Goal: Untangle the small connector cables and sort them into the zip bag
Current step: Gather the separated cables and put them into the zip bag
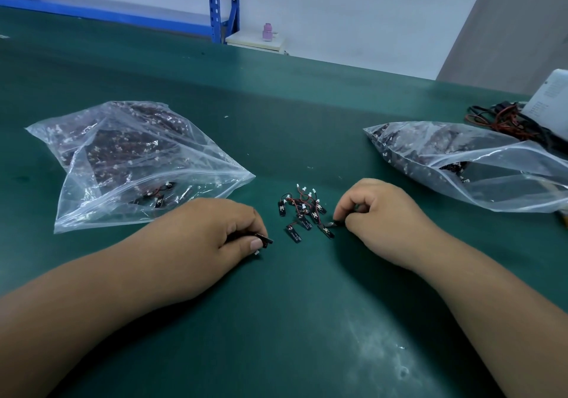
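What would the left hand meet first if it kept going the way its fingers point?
Probably the loose pile of connector cables, nearest black tab first. The left hand, pinching one cable, points right toward it over green mat; height is hard to judge.

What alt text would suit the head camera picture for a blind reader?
Two bare hands work over a green table: the left hand pinches one connector cable, and the right hand pinches another cable at the edge of a tangled pile between them. A left zip bag and a right zip bag, both clear and holding more cables, lie alongside.
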Available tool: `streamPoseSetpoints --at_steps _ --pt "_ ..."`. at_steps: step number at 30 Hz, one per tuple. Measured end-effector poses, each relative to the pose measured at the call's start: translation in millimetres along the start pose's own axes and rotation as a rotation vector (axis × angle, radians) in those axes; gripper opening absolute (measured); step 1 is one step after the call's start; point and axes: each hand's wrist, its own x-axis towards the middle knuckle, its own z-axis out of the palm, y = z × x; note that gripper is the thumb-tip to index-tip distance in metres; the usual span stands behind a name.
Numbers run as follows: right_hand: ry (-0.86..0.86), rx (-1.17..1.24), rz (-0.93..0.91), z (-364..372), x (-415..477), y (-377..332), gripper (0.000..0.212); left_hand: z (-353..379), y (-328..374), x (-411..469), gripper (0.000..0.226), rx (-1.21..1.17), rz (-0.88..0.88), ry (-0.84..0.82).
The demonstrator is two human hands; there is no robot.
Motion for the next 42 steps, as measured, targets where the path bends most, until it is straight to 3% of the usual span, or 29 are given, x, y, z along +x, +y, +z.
streamPoseSetpoints --at_steps 10,21,33,42 --pt "-0.021 0.394 -0.01 -1.7 1.5 -3.1 0.046 0.0 -1.2 0.3 0.015 0.007 -0.006 -0.009" --pt "0.051 0.296 -0.012 0.4 2.9 4.8 0.038 -0.1 -0.7 -0.2 0.013 0.007 -0.004 -0.007" --pt "-0.093 0.364 -0.036 3.8 -1.0 -2.3 0.038 0.1 0.3 -0.3 0.015 -0.012 -0.008 -0.008" --pt "0.151 0.487 0.043 2.8 1.9 -1.6 0.032 0.0 0.6 0.3 0.017 -0.008 -0.02 -0.019"
